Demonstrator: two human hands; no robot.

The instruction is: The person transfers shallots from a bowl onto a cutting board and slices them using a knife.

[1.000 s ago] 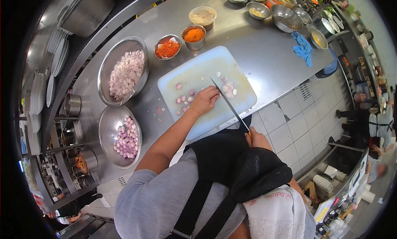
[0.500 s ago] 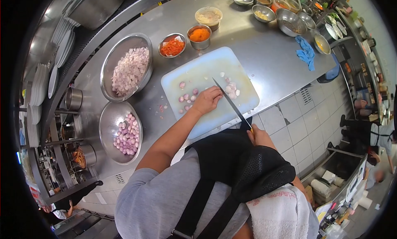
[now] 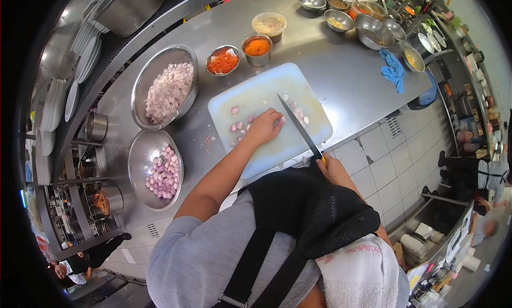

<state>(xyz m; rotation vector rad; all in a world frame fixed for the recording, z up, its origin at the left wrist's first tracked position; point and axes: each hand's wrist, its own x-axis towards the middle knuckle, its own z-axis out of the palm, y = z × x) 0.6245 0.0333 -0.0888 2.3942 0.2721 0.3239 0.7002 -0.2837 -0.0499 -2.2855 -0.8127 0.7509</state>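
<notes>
My right hand (image 3: 333, 168) is closed round the yellow handle of a long kitchen knife (image 3: 300, 125). The blade slants across a white cutting board (image 3: 258, 89), its tip pointing away from me. Just left of the blade, my left hand (image 3: 265, 127) is closed, with a small peeled shallot (image 3: 282, 119) at its fingertips. Pale cut shallots (image 3: 298, 112) lie right of the blade, partly hidden behind it. Several whole shallots (image 3: 240, 125) rest on the board left of my left hand.
Left of the board stand a steel bowl of chopped shallots (image 3: 169, 92) and one of whole peeled shallots (image 3: 164, 175). Behind it are shredded orange food (image 3: 223, 62), an orange paste (image 3: 257, 47) and a plastic tub (image 3: 269, 24). A blue cloth (image 3: 393, 71) lies near the counter's right edge.
The knife has shifted slightly right and away from my left fingertips, its tip moving a little farther from me. The shallot at my left fingertips now shows. My left hand has barely moved.
</notes>
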